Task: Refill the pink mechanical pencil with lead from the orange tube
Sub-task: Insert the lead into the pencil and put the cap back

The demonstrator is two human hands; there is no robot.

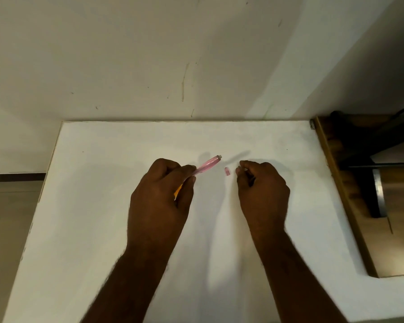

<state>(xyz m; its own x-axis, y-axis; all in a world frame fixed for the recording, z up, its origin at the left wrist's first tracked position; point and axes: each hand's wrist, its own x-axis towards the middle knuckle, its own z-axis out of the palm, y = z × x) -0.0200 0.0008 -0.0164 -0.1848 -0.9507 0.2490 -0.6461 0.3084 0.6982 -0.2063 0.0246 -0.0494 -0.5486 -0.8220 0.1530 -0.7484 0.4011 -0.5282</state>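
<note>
The left hand [160,190] is closed around the pink mechanical pencil [205,165], thumb and forefinger clamped on its lower barrel, while the upper end juts out past the fingertips toward the right hand. A sliver of orange shows inside the same fist, probably the orange tube [178,191], tucked against the palm beneath the pencil. The right hand [261,185] has its fingertips drawn together; whether they pinch a lead or anything else cannot be told. A small pink cap [227,171] lies on the white tabletop [103,183] just beside those fingertips, between the two hands.

The pencil looks light, stiff and smooth, best held mid-barrel. Lead would be very thin and brittle, so it wants a soft pinch near its end and a straight feed into the barrel. The cap could easily roll or get lost. The tabletop is flat, set against a pale wall [149,54], with a wooden unit [350,206] beyond the right hand.
</note>
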